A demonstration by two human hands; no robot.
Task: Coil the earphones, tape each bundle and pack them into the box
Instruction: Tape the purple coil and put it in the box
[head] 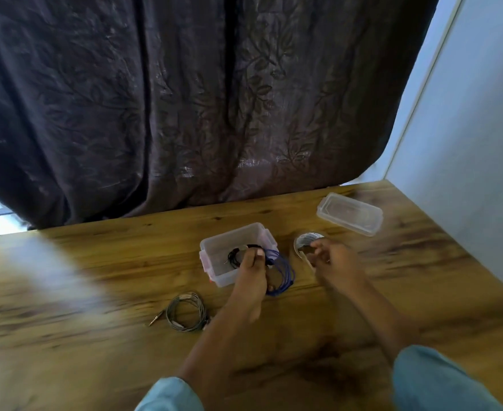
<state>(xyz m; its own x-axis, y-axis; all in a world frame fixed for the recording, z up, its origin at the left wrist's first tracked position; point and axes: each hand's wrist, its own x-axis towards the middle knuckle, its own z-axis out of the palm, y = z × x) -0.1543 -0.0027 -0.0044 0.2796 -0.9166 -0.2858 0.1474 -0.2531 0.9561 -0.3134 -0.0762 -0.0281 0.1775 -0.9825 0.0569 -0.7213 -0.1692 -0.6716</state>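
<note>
A clear plastic box [214, 244] stands open on the wooden table with a black earphone coil [235, 255] inside it. My left hand [251, 272] grips a coiled blue earphone [283, 275] beside the box's right end. Its loops hang down over the table. My right hand [331, 259] pinches a clear tape roll [305, 240] just right of the box. A grey earphone coil [186, 311] lies loose on the table in front of the box, its plug pointing left.
The box's clear lid [349, 213] lies at the back right near a pale wall [475, 143]. A dark patterned curtain [185, 99] hangs along the table's [96, 292] far edge.
</note>
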